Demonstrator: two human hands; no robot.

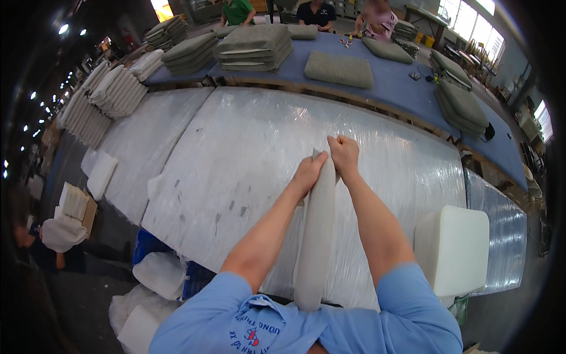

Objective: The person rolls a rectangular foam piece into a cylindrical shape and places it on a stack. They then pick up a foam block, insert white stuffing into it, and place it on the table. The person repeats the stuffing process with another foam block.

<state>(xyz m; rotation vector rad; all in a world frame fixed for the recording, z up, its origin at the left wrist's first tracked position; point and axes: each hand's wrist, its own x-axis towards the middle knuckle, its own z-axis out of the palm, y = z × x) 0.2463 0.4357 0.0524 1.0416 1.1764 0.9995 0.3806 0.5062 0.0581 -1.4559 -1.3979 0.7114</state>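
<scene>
Gripping: left hand (308, 173) closed on the far end of the grey cushion (317, 236); right hand (345, 156) clenched just beside, its contents hidden.
Cushion position: on edge over the plastic-wrapped surface (236, 150), near end against the blue shirt (203, 318).
Likely handling: light, soft, bendable, not slippery.
Best hold: both far corners.
</scene>
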